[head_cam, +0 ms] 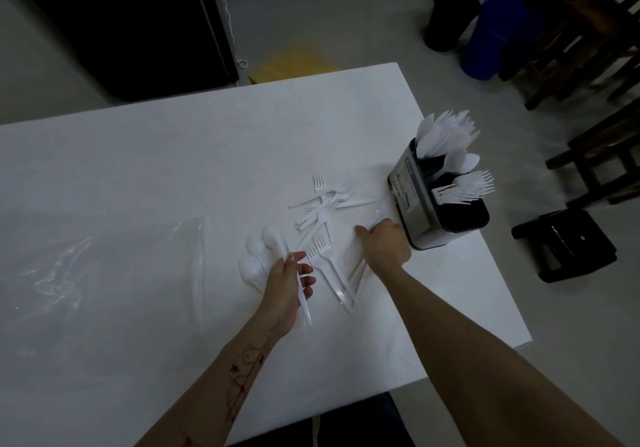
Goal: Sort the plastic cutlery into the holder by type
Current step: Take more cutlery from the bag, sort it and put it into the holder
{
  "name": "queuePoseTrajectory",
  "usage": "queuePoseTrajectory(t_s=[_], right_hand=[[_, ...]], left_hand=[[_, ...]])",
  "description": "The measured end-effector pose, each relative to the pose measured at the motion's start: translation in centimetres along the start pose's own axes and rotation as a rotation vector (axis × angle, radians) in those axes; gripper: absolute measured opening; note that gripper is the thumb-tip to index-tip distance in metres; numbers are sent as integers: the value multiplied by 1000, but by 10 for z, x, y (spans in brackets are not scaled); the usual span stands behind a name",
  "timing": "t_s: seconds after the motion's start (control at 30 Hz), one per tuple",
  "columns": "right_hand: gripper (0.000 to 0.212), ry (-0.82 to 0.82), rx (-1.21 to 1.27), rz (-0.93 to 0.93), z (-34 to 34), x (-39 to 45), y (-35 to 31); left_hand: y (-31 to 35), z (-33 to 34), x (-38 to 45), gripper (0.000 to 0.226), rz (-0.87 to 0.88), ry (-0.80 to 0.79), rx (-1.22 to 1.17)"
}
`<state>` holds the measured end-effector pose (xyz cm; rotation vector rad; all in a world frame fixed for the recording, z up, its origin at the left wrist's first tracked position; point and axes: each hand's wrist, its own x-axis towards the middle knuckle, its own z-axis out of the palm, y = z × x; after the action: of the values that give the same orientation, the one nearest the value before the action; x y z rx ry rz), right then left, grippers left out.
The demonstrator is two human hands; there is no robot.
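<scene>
Your left hand (289, 282) grips spoons (258, 254); right hand (386, 244) fist-curled on cutlery just beside holder (420, 200), type unclear. Holder compartments: knives (445, 131) far, spoons middle, forks (472, 185) near. Loose cutlery pile (322, 209) left of holder

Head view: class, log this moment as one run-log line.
left hand holds spoons | right hand grips knives | loose forks on table | holder part-filled

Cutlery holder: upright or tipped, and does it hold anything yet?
Upright. The cutlery holder stands on its base near the table's right edge, with knives, spoons and forks rising from its top.
</scene>
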<state>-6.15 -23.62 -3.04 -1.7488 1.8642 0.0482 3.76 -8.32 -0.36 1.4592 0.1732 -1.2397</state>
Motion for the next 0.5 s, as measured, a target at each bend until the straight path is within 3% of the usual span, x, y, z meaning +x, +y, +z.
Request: queuePoseTrajectory(t_s=[0.1,0.27,0.37,0.5], right_hand=[[44,-64,120,86,5,10,3],[30,-57,227,51,-9,-2,5],[17,-33,318,-174,-15,-31,12],[16,-135,283,-517,-11,-65,29]], left_hand=[[-3,2,1,28,19,22,37],[-3,9,-1,25,23,42,37],[1,17,-3,20,22,2,10],[2,32,-1,26,0,-30,-102]])
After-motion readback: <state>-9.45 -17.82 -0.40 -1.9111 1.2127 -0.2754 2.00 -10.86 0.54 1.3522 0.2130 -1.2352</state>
